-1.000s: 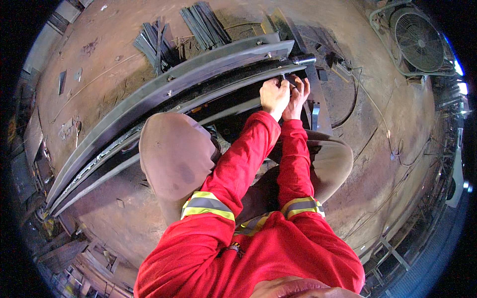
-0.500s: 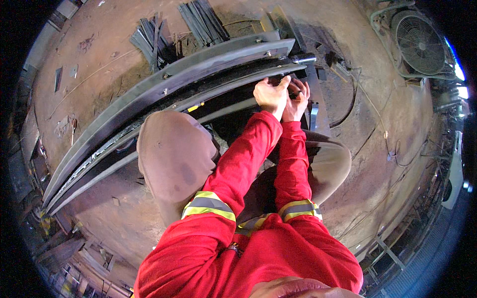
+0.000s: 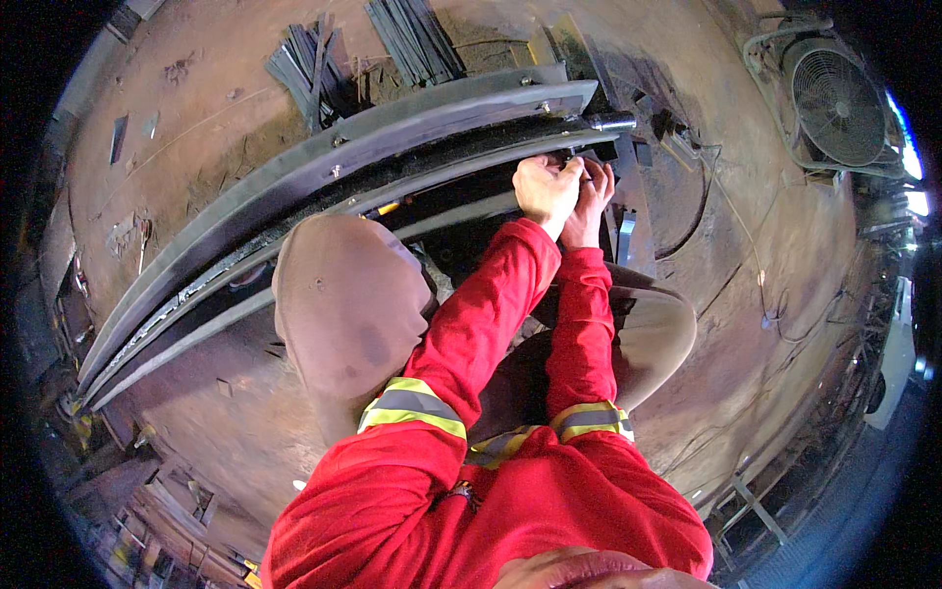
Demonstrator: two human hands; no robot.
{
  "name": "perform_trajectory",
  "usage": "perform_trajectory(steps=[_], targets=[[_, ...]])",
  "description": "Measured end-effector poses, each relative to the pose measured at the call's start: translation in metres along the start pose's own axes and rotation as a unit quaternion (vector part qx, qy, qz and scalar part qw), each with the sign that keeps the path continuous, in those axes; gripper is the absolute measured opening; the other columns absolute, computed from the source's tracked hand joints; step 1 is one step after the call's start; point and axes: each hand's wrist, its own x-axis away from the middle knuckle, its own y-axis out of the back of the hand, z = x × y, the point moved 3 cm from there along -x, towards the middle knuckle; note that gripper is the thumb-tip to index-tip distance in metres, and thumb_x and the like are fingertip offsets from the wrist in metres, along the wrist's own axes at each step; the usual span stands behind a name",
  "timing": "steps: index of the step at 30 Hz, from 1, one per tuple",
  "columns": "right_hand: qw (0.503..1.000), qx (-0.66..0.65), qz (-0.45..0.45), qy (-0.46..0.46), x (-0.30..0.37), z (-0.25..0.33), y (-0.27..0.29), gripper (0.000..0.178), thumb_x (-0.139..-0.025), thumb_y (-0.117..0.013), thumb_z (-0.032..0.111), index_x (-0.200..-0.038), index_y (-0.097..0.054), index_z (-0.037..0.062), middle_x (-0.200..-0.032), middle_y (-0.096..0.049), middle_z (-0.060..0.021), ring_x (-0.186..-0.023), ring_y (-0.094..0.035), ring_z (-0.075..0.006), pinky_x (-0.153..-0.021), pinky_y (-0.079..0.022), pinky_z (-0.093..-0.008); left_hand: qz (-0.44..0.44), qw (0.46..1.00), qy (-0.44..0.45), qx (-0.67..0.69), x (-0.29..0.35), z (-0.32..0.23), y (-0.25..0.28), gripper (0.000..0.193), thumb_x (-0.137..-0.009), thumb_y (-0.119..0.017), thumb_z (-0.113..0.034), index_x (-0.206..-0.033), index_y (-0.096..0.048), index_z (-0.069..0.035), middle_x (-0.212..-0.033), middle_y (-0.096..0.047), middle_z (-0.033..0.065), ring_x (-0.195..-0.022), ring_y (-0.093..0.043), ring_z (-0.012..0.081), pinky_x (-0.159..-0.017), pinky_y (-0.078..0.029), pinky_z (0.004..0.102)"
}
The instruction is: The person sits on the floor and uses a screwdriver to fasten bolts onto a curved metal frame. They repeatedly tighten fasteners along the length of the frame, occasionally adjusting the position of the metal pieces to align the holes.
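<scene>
Long grey steel beams (image 3: 392, 126) curve across the picture in front of my knees, with bolts along the far one. My left hand (image 3: 546, 190) and my right hand (image 3: 589, 201) are close together at the right end of the nearer beam (image 3: 442, 169). The left hand's fingers are bent into a pinch beside a small dark piece. Curled fingers of my right hand meet it there, and what they hold is hidden. Just beyond my hands, a shiny metal cylinder (image 3: 613, 121) sticks out at the beam's end. A small yellow object (image 3: 388, 208) lies by the nearer beam, partly behind my left knee.
Two bundles of dark metal strips (image 3: 415, 41) lie on the brown floor beyond the beams. A large round fan (image 3: 837, 103) stands at the far right. Cables (image 3: 760, 280) trail over the floor on the right. Scrap and frames line the left edge.
The view has shifted slightly, so the beams and fan sit a little lower and further right. Both hands stay at the beam's end; the left fingers have drawn in more tightly.
</scene>
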Motion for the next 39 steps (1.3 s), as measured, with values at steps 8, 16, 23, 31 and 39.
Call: perform_trajectory(steps=[8, 16, 23, 31, 39], targets=[[0.992, -0.081, -0.075, -0.066, 0.001, -0.005, 0.005, 0.031, -0.071, -0.075, 0.02, -0.096, -0.063, 0.0076, -0.119, -0.055, -0.0072, -0.122, -0.039, -0.0337, -0.103, -0.03, -0.0448, -0.043, 0.998, -0.003, 0.041, 0.004, 0.0, 0.0, 0.028, -0.065, -0.082, -0.02, -0.067, -0.064, 0.001, -0.06, -0.064, 0.0081, -0.052, -0.056, 0.0114, -0.051, -0.045, 0.0285], [0.997, -0.052, 0.004, -0.048, -0.004, -0.002, 0.001, 0.023, -0.086, -0.058, 0.021, -0.104, -0.065, 0.0087, -0.125, -0.052, -0.0033, -0.13, -0.026, -0.0336, -0.107, -0.024, -0.0462, 0.057, 0.998, 0.026, -0.028, 0.0, -0.001, -0.002, 0.025, -0.077, -0.06, -0.025, -0.071, -0.066, -0.001, -0.065, -0.065, 0.0149, -0.06, -0.065, 0.0228, -0.058, -0.049, 0.0352], [1.0, 0.015, -0.009, 0.01, 0.0, 0.006, -0.002, 0.05, -0.074, -0.07, 0.026, -0.119, -0.056, 0.0086, -0.125, -0.047, -0.0126, -0.125, -0.033, -0.0362, -0.105, -0.025, -0.0493, -0.009, 0.997, 0.001, 0.077, -0.005, 0.007, -0.002, 0.018, -0.068, -0.075, -0.019, -0.071, -0.068, -0.002, -0.065, -0.067, 0.009, -0.058, -0.064, 0.0164, -0.056, -0.049, 0.0315], [0.964, -0.2, -0.089, -0.154, -0.004, 0.001, 0.009, 0.012, -0.075, -0.07, 0.008, -0.087, -0.07, 0.0046, -0.11, -0.06, -0.0081, -0.122, -0.04, -0.0296, -0.105, -0.029, -0.0416, -0.029, 0.998, 0.025, 0.039, 0.002, 0.002, -0.002, 0.025, -0.068, -0.078, -0.023, -0.075, -0.068, -0.001, -0.066, -0.067, 0.0097, -0.059, -0.064, 0.0155, -0.057, -0.049, 0.0303], [0.996, -0.05, -0.021, -0.07, -0.007, 0.006, -0.002, 0.032, -0.096, -0.046, 0.025, -0.092, -0.066, 0.0007, -0.113, -0.058, -0.0092, -0.125, -0.033, -0.031, -0.106, -0.025, -0.0419, 0.076, 0.995, 0.034, -0.06, 0.001, -0.01, 0.003, 0.033, -0.081, -0.054, -0.029, -0.081, -0.066, 0.002, -0.075, -0.065, 0.0215, -0.074, -0.066, 0.0329, -0.066, -0.05, 0.0389]])
